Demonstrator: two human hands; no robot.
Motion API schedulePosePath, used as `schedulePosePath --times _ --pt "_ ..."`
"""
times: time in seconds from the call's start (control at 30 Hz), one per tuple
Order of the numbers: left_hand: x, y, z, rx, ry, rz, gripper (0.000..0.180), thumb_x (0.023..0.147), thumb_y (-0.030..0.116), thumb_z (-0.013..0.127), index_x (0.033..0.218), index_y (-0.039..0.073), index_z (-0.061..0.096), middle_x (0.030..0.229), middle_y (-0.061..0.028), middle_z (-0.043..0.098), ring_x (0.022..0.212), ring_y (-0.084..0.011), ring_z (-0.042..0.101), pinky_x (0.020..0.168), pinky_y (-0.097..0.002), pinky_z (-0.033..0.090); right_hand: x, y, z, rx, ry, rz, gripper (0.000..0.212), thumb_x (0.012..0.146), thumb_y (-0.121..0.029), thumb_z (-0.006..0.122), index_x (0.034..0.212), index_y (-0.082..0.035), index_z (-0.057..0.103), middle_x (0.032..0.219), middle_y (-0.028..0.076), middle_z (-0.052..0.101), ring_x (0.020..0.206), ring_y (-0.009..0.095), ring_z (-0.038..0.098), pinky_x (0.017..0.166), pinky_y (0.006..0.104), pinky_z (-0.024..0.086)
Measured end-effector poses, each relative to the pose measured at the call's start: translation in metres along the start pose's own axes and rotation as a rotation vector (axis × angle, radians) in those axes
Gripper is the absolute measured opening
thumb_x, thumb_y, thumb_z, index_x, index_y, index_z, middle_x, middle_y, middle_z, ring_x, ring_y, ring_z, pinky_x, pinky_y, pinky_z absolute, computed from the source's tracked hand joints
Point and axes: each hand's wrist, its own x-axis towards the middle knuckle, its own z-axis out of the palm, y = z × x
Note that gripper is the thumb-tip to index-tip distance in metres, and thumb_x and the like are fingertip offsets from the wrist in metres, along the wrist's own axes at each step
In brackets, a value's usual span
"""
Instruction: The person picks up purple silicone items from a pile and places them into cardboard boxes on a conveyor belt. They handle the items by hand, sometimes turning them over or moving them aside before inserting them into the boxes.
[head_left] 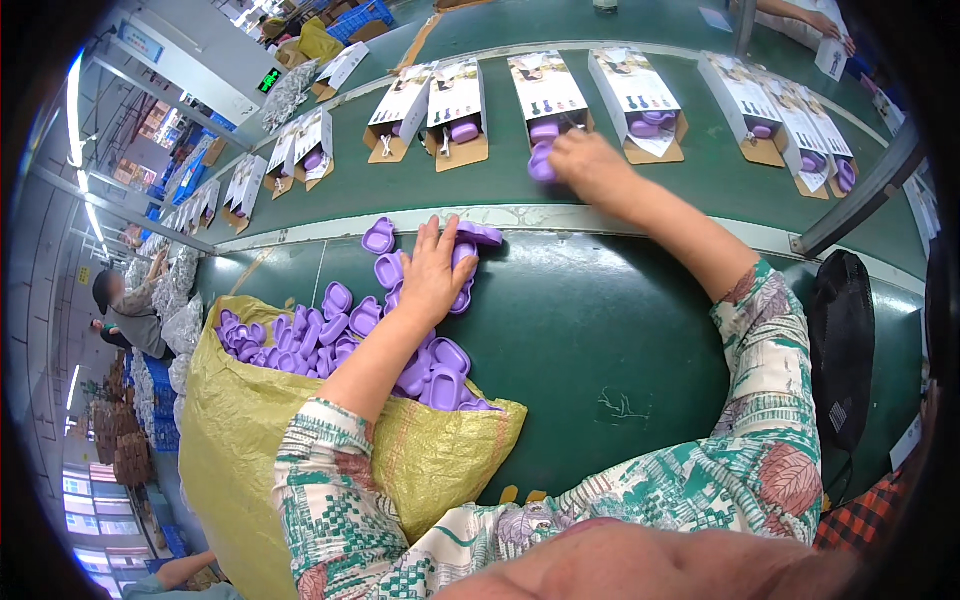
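My left hand (428, 278) lies with its fingers stretched out over several loose purple moulded pieces (448, 384). These are rounded, shallow and shell-like, and they spill out of a yellow woven sack (235, 430). At the open end of a white printed box (546, 84), my right hand (597, 172), a little blurred, pinches one purple moulded piece (541, 166). Inside that box's mouth another purple item (544, 131) shows. My right fingertips are partly hidden from view.
More open white boxes (455, 95) with purple items lie in a row on the green belt (360, 190). A metal rail (610, 217) divides it from the green table (600, 330). To the right are a metal post (865, 195) and a black bag (842, 340). Other people work nearby.
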Motion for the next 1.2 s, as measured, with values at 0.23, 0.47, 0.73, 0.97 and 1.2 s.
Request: schedulePosePath --times 0.23,0.47,0.73,0.97,1.2 --pt "0.047 0.039 0.015 0.084 0.032 -0.010 0.060 0.091 0.046 0.048 0.140 0.015 0.034 0.146 -0.0180 0.028 0.137 -0.0377 0.023 0.100 -0.0676 0.024 0.002 0.070 0.002 -0.268 0.078 0.251 0.009 0.075 -0.007 0.057 0.084 -0.006 0.059 0.088 0.009 0.057 0.093 0.028 0.056 0.073 0.0413 0.046" --pt "0.013 -0.013 -0.020 0.263 0.149 -0.123 0.060 0.090 0.044 0.050 0.141 0.015 0.033 0.148 -0.0169 0.026 0.139 -0.0371 0.018 0.100 -0.0685 0.022 -0.015 -0.053 -0.026 0.354 0.017 -0.072 0.032 0.072 -0.025 0.072 0.091 -0.006 0.055 0.094 0.010 0.054 0.090 0.028 0.053 0.076 0.0384 0.043" --pt "-0.023 -0.032 -0.003 0.008 0.000 -0.187 0.076 0.084 0.054 0.055 0.142 0.011 0.032 0.148 -0.0252 0.018 0.135 -0.0437 0.024 0.096 -0.0691 0.028 -0.023 -0.060 -0.019 -0.054 0.019 -0.172 0.010 0.074 -0.011 0.054 0.082 -0.007 0.057 0.089 0.007 0.054 0.089 0.022 0.054 0.074 0.0360 0.043" --pt "0.005 -0.006 0.007 0.065 -0.002 -0.127 0.073 0.085 0.053 0.054 0.142 0.012 0.031 0.150 -0.0211 0.016 0.137 -0.0403 0.021 0.099 -0.0682 0.025 0.016 0.026 0.009 -0.223 0.165 0.119 0.008 0.075 -0.009 0.054 0.082 -0.007 0.058 0.088 0.007 0.057 0.089 0.024 0.056 0.071 0.0367 0.044" --pt "0.022 0.013 0.007 0.076 -0.009 -0.138 0.070 0.087 0.051 0.053 0.142 0.013 0.032 0.150 -0.0195 0.018 0.137 -0.0379 0.022 0.101 -0.0639 0.026 0.018 0.066 0.012 -0.434 0.137 0.336 0.008 0.075 -0.011 0.056 0.081 -0.010 0.061 0.087 0.006 0.058 0.088 0.023 0.057 0.070 0.0368 0.043"
